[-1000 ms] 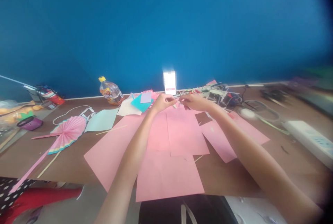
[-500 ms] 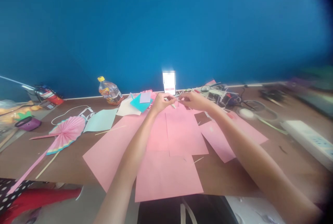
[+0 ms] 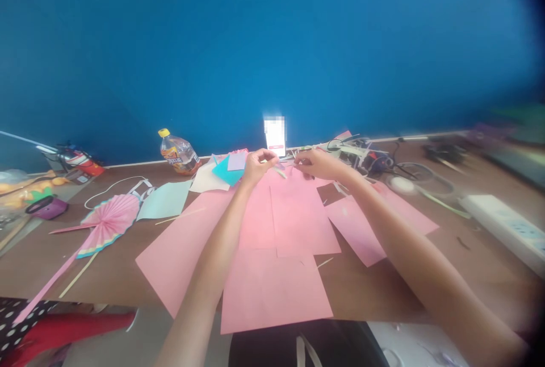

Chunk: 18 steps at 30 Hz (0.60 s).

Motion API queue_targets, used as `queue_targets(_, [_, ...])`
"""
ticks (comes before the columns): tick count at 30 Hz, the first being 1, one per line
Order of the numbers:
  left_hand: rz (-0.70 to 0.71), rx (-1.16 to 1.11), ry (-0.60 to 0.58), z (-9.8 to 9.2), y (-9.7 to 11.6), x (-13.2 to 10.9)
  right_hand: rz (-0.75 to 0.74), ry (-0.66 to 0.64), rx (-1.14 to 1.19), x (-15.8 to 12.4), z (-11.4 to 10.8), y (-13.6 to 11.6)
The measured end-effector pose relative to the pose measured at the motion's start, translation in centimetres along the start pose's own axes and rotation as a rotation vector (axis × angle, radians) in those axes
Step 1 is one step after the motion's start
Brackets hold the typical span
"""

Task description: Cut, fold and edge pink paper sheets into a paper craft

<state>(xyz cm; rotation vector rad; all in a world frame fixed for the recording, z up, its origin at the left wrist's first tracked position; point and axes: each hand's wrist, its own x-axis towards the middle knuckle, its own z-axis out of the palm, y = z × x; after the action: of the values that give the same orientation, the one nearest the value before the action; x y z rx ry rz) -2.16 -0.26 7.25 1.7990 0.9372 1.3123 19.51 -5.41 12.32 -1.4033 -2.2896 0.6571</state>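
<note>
My left hand (image 3: 258,167) is above the far end of the pink paper sheets (image 3: 304,219), thumb and fingers bent together in a pinch. Facing it across a small gap, my right hand (image 3: 315,163) has its fingers curled together as well. Whatever either hand pinches is too small to make out. A small pale green piece (image 3: 281,173) shows between and just below them. Close to my left hand lie a teal paper (image 3: 227,169) and a lilac paper square (image 3: 237,161). Behind both hands stands a lit phone (image 3: 275,135).
On the left are a pink pleated paper fan (image 3: 113,219), a light blue sheet (image 3: 164,201) and a tilted bottle (image 3: 179,154) with a yellow cap. Tangled cables (image 3: 361,154) and a white power strip (image 3: 506,230) lie on the right. A blue wall (image 3: 272,43) rises behind.
My left hand has shifted slightly left, widening the gap between the hands. My right hand has barely moved. The view has shifted a little.
</note>
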Motion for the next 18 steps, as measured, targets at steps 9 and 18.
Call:
queue_targets(9, [-0.052,-0.015,-0.258,0.9,0.3,-0.2,-0.028,0.008,0.018,0.0,0.3,-0.2])
queue_targets(18, [0.077,0.105,-0.230,1.1,0.5,-0.1,-0.047,-0.006,0.002,0.5,0.7,0.8])
